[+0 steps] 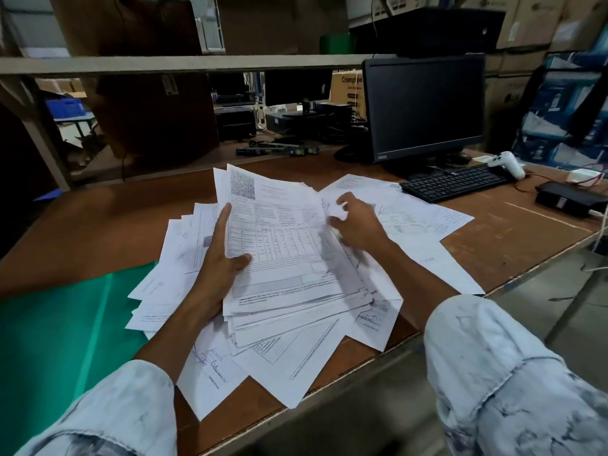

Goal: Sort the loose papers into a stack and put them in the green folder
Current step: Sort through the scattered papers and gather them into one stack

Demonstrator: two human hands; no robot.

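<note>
Left hand (220,271) grips paper stack (283,258) by left edge; right hand (358,225) pinches sheets at right edge. Loose papers (289,366) overhang table (115,218) front. Green folder (65,324) flat at left, bare tabletop behind.

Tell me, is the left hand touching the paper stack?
Touching. The head view shows the left hand gripping the paper stack, thumb on top.
</note>
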